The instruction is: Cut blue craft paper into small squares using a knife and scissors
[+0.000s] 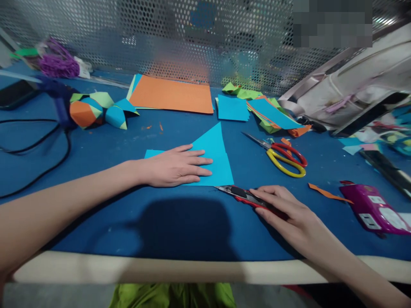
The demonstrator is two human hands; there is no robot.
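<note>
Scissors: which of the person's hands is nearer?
Right. The right hand, holding a cutter, is just on the near side of the scissors; the left hand lies on blue paper, farther to their left.

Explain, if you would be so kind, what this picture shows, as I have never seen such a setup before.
There is no machine here: these are one person's bare hands, seen by a single camera worn on that person's head, looking forward and down. The left hand lies flat on blue paper on a blue tabletop. The right hand has a utility knife in its grip, its tip close to the paper's near edge. Beyond lie an orange-topped paper stack and colourful paper shapes; to the right are scissors and a purple box with sockets.
</note>
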